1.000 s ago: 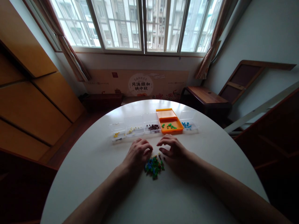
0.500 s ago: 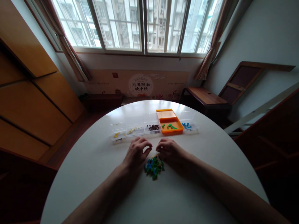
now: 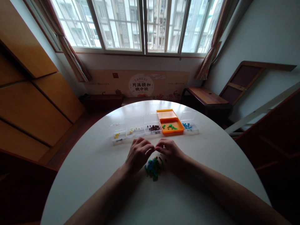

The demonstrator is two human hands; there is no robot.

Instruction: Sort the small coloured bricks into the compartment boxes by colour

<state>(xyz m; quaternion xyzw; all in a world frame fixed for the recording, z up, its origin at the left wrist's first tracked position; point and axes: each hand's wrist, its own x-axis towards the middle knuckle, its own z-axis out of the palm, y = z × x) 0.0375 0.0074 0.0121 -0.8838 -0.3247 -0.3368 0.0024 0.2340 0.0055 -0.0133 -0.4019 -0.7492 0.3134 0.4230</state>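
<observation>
My left hand [image 3: 140, 153] and my right hand [image 3: 169, 150] meet at the fingertips just beyond a small pile of blue, green, yellow and dark toy bricks [image 3: 154, 168]. Both hands are closed in a pinch; whatever sits between the fingertips is too small to make out. A couple of dark pieces lie by the pile under my right hand. Past the hands stands a row of open boxes: an orange box [image 3: 172, 132] with green bricks [image 3: 170, 127], and clear boxes with dark brown bricks [image 3: 154, 128], blue bricks [image 3: 187, 126], pale bricks [image 3: 131, 131] and yellow bricks [image 3: 116, 136].
Everything rests on a round white table [image 3: 93, 162]. Beyond its far edge are a low dark red bench [image 3: 104, 102] and a wooden chair [image 3: 208, 95] under the window. A wooden cabinet [image 3: 51, 109] stands at the left.
My hands have come together, the fingertips now touching where a gap was before. The boxes and their bricks have stayed in place.
</observation>
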